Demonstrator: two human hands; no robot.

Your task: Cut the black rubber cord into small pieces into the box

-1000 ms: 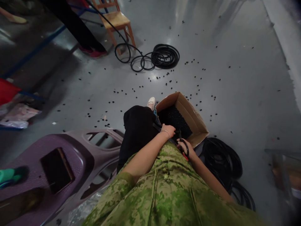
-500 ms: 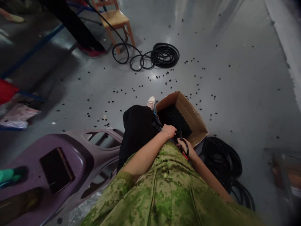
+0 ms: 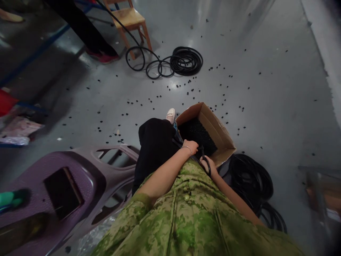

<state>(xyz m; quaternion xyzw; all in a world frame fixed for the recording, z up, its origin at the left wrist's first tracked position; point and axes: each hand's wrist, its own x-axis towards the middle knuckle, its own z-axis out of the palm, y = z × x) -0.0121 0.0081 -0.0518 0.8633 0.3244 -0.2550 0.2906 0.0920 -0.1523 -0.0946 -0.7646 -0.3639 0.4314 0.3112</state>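
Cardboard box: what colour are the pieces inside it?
The pieces inside the cardboard box are black, seen best in the head view.

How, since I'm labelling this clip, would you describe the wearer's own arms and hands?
Both hands are ungloved. The left hand has a thin, pale bracelet at the wrist; none shows on the right hand. The left sleeve is mottled green camouflage, ending near the elbow.

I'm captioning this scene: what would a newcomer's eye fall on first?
Probably the green shirt, bottom centre. Then the open box of black bits beyond it, with scissors in the right hand at its near side. Farther off, a black coil lies on the floor.
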